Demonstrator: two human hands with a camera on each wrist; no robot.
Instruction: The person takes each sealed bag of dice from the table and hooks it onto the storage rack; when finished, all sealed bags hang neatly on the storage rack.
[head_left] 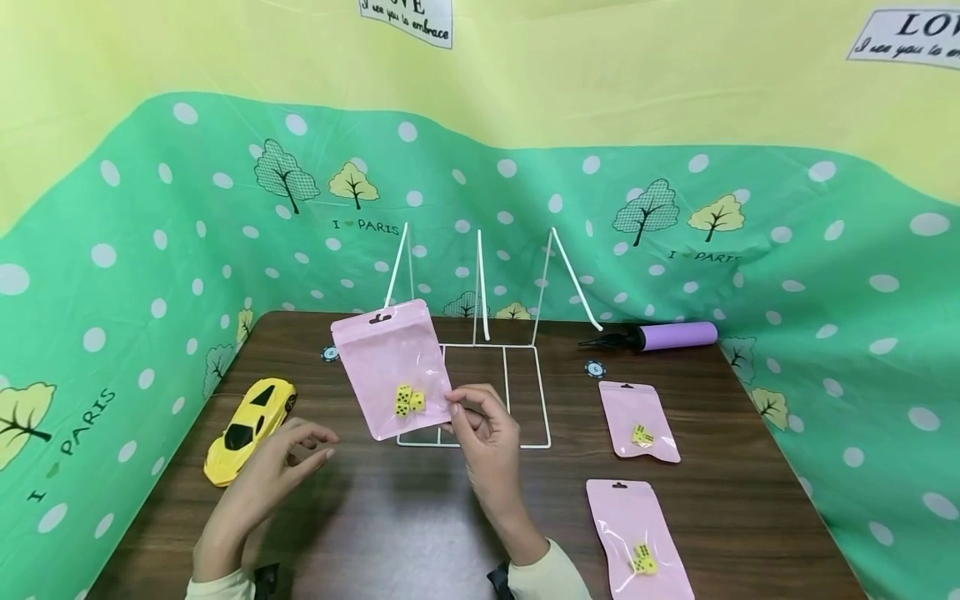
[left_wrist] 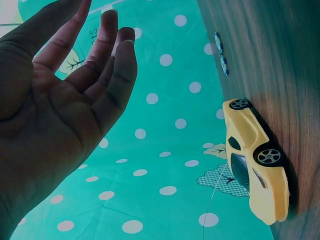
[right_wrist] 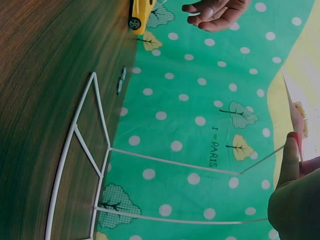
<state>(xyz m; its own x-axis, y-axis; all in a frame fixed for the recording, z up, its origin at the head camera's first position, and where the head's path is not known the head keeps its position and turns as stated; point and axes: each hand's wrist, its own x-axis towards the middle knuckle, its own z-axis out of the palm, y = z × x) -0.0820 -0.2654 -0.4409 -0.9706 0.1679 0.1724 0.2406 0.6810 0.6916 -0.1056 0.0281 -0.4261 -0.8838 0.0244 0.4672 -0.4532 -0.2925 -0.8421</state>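
Observation:
In the head view a pink zip bag (head_left: 390, 358) with yellow dice (head_left: 408, 400) in its lower part is held up, tilted, before a white wire rack (head_left: 550, 400). My right hand (head_left: 487, 442) pinches the bag's lower right edge between thumb and fingers. To the left of the bag, apart from it, my left hand (head_left: 270, 479) hovers with loosely bent fingers and nothing in them. Beside that hand a yellow toy car (head_left: 251, 429) rests on the table. The left wrist view shows the left palm (left_wrist: 55, 110) and the whole car (left_wrist: 255, 165).
Two more pink bags with dice, a farther one (head_left: 630, 408) and a nearer one (head_left: 630, 517), lie at the right. A purple hand pump (head_left: 675, 336) lies at the back right. Small blue poker chips (head_left: 595, 369) flank the rack. A patterned cloth (head_left: 847, 333) encloses the table.

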